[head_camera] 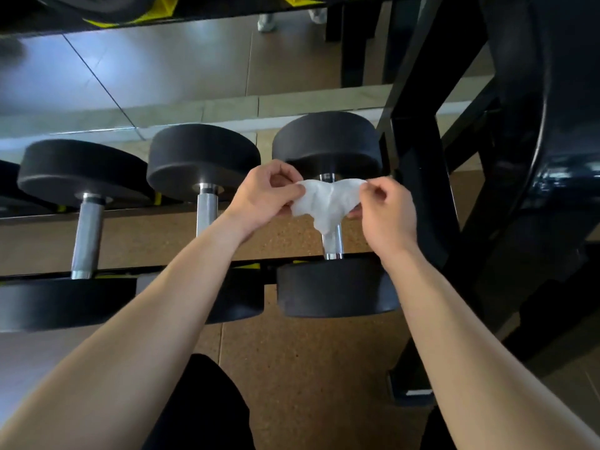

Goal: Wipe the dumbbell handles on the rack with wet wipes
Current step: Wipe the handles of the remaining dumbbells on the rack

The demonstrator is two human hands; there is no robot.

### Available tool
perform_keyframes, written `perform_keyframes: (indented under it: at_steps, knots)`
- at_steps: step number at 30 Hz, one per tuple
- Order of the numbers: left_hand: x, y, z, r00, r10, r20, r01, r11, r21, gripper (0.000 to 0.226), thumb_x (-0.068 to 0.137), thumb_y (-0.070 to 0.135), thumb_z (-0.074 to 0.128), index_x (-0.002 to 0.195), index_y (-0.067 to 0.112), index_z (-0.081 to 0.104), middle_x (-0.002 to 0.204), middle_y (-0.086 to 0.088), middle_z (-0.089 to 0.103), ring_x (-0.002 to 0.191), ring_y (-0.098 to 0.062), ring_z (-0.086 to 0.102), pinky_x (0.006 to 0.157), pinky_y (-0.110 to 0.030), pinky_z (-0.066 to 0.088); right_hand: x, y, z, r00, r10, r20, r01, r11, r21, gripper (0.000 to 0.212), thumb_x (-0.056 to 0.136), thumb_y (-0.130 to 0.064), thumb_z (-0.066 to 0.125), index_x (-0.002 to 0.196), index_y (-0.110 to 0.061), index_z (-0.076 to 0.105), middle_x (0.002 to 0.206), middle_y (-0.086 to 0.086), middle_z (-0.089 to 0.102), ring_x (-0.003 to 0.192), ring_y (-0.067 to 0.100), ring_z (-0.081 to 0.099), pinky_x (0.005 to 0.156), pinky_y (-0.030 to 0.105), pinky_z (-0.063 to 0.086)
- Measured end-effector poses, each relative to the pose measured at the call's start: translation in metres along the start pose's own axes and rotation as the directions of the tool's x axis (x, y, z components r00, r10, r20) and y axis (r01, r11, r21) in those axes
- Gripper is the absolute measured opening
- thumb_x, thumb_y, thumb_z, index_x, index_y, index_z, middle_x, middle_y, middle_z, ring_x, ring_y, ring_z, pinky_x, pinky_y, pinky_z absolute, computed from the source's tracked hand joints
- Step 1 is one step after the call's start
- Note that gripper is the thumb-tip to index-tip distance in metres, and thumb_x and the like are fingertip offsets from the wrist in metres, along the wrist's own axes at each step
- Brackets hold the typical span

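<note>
A white wet wipe (326,201) is stretched between both hands over the rightmost dumbbell's chrome handle (334,243). My left hand (266,193) pinches the wipe's left edge, and my right hand (388,209) pinches its right edge. The wipe drapes down and hides the upper part of that handle. The rightmost dumbbell (336,287) has black round heads and lies across the rack's lower rails. Two more dumbbells lie to its left, with bare chrome handles: the middle one (205,212) and the left one (87,235).
The black rack upright (418,164) stands just right of my right hand. A large black weight (552,125) fills the right side. An upper shelf (162,11) with yellow cradles runs overhead. Cork-coloured floor (308,368) lies below; my dark-clad knees sit at the bottom edge.
</note>
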State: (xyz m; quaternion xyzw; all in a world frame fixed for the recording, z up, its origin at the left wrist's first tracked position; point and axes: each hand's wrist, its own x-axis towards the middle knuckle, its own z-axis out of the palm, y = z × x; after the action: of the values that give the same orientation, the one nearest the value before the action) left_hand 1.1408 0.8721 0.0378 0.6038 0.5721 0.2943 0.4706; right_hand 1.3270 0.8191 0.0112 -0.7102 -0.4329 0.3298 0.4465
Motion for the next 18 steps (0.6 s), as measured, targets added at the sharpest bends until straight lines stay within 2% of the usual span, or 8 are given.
perform_keyframes:
  at_steps: [3, 7, 10, 13, 15, 18]
  knots:
    - [0.005, -0.016, 0.006, 0.999, 0.021, -0.039, -0.021, 1.0, 0.012, 0.007, 0.089, 0.01, 0.07, 0.091, 0.018, 0.071, 0.091, -0.011, 0.07, 0.081, -0.021, 0.068, 0.072, -0.043, 0.064, 0.004, 0.005, 0.004, 0.997, -0.056, -0.053, 0.047, 0.988, -0.15, 0.016, 0.102, -0.023, 0.051, 0.109, -0.024, 0.065, 0.1, -0.009, 0.065, 0.089, 0.009, 0.063, 0.065, 0.012, 0.041]
    - [0.014, -0.025, 0.019, 0.994, 0.111, -0.015, -0.106, 0.975, 0.193, 0.013, 0.086, 0.01, 0.071, 0.09, 0.022, 0.071, 0.087, 0.0, 0.07, 0.078, -0.016, 0.069, 0.063, -0.032, 0.063, 0.008, 0.015, 0.005, 0.996, -0.067, -0.053, 0.05, 0.961, -0.273, 0.014, 0.101, -0.021, 0.054, 0.104, -0.026, 0.068, 0.098, -0.008, 0.065, 0.088, 0.01, 0.061, 0.063, 0.019, 0.042]
    - [0.021, -0.03, 0.021, 0.986, 0.161, -0.042, -0.136, 0.924, 0.357, 0.016, 0.083, 0.011, 0.073, 0.086, 0.026, 0.069, 0.084, 0.009, 0.067, 0.076, -0.006, 0.065, 0.064, -0.026, 0.057, 0.01, 0.017, 0.005, 0.992, -0.074, -0.105, 0.041, 0.957, -0.286, 0.014, 0.101, -0.019, 0.056, 0.104, -0.023, 0.069, 0.101, -0.006, 0.065, 0.088, 0.01, 0.058, 0.063, 0.016, 0.041]
    - [0.022, -0.032, 0.018, 0.972, 0.207, -0.109, -0.149, 0.906, 0.396, 0.017, 0.085, 0.011, 0.072, 0.087, 0.028, 0.069, 0.088, 0.012, 0.065, 0.084, -0.002, 0.059, 0.064, -0.014, 0.044, 0.008, 0.017, 0.004, 0.98, -0.072, -0.187, 0.022, 0.966, -0.259, 0.013, 0.099, -0.017, 0.059, 0.104, -0.022, 0.07, 0.103, -0.005, 0.065, 0.087, 0.007, 0.058, 0.063, 0.009, 0.036]
    - [0.02, -0.029, 0.017, 0.967, 0.23, -0.105, -0.183, 0.924, 0.335, 0.016, 0.085, 0.011, 0.074, 0.086, 0.027, 0.07, 0.087, 0.012, 0.066, 0.084, -0.005, 0.062, 0.066, -0.018, 0.051, 0.005, 0.015, 0.003, 0.979, -0.093, -0.183, 0.049, 0.972, -0.229, 0.013, 0.098, -0.016, 0.062, 0.104, -0.023, 0.07, 0.102, -0.005, 0.068, 0.091, 0.01, 0.063, 0.067, 0.01, 0.043]
    - [0.014, -0.021, 0.021, 0.975, 0.219, -0.021, -0.214, 0.967, 0.14, 0.011, 0.084, 0.01, 0.079, 0.089, 0.02, 0.075, 0.086, 0.002, 0.072, 0.081, -0.016, 0.07, 0.073, -0.038, 0.062, 0.003, 0.012, 0.004, 0.988, -0.15, -0.042, 0.143, 0.98, -0.139, 0.017, 0.095, -0.015, 0.065, 0.102, -0.028, 0.073, 0.096, -0.011, 0.071, 0.088, 0.007, 0.07, 0.08, 0.029, 0.059]
